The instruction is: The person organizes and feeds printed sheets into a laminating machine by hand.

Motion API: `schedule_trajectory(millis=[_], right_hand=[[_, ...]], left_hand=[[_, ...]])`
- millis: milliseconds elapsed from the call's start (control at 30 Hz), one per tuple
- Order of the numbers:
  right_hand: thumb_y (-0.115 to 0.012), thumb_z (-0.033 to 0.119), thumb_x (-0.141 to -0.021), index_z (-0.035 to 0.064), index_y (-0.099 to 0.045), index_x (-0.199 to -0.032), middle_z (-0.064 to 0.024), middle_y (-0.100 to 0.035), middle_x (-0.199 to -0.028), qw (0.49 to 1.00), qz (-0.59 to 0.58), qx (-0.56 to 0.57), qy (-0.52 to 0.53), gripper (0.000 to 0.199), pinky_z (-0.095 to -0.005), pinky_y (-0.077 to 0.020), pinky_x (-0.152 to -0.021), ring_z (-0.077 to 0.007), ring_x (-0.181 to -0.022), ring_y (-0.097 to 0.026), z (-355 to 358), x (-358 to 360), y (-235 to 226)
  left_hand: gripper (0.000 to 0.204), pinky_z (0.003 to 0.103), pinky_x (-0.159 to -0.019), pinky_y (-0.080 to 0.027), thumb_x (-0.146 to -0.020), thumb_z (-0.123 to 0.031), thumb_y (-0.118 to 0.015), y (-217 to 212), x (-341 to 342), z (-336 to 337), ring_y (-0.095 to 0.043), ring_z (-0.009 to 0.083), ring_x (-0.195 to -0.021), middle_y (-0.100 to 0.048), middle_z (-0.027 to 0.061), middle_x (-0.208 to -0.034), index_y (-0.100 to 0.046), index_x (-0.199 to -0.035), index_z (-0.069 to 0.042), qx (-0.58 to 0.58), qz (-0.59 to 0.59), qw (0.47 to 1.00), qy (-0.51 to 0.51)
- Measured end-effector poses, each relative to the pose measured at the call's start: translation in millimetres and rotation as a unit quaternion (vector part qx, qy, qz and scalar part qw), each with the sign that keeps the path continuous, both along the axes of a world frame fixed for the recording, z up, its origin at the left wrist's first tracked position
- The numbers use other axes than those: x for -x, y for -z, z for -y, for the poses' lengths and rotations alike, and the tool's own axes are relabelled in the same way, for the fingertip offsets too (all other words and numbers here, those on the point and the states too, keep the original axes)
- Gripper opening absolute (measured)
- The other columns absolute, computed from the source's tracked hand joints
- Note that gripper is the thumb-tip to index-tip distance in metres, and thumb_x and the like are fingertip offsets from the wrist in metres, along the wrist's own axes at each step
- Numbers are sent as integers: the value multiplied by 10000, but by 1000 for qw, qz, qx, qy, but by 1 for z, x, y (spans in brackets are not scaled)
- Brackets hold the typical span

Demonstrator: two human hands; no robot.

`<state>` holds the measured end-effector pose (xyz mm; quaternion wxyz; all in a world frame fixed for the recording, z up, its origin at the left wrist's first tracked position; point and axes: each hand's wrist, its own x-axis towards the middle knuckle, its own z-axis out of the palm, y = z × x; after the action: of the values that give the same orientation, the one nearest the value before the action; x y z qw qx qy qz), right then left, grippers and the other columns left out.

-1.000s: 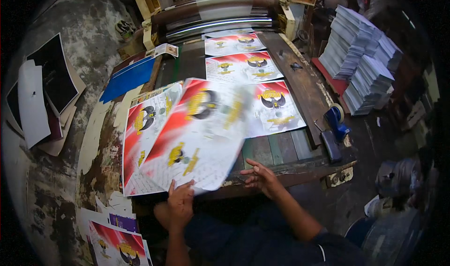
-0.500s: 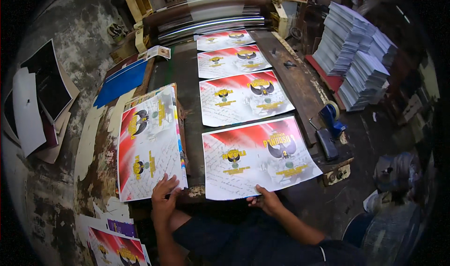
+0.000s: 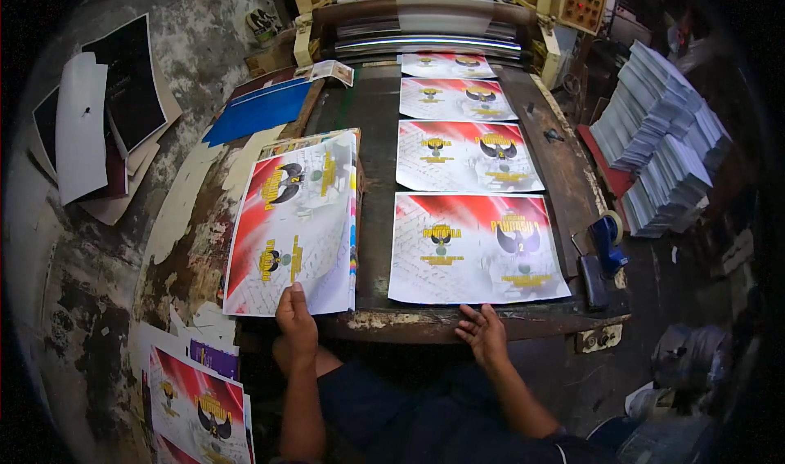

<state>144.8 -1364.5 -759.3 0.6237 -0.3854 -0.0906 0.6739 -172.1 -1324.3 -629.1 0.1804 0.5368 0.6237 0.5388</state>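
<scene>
Left grip: our left hand point(image 3: 298, 325) has its thumb on the near edge of the top printed sheet point(image 3: 288, 223), which lies on the stack point(image 3: 353, 233) at the left of the counter point(image 3: 376, 227); its fingers are hidden, so we cannot tell whether it pinches. Right grip: our right hand point(image 3: 487, 337) is released, just beside the nearest laid sheet point(image 3: 478, 247). We judge it best to peel one sheet only, support both ends and keep edges square.
</scene>
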Motion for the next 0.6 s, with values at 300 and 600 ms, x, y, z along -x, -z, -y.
schedule_trajectory(millis=[300, 600], right_hand=[[-541, 433, -900, 42, -285, -1410, -170, -548, -1193, 984, 49, -122, -120, 692, -405, -527, -767, -195, -821, -587, 18, -33, -21], [-559, 250, -900, 2, -518, -986, -60, -528, -608, 996, 26, 20, -82, 266, -374, -519, -556, -156, -507, -519, 24, -62, 52]], left_hand=[[210, 481, -948, -410, -907, -143, -537, 13, -69, 73, -621, 313, -834, -618, 166, -764, -593, -756, -10, 7, -247, 959, 141], [297, 457, -859, -418, -815, -179, -670, 26, -89, 48, -564, 323, -934, -611, 130, -994, -564, -1045, -25, -128, -359, 921, 78]])
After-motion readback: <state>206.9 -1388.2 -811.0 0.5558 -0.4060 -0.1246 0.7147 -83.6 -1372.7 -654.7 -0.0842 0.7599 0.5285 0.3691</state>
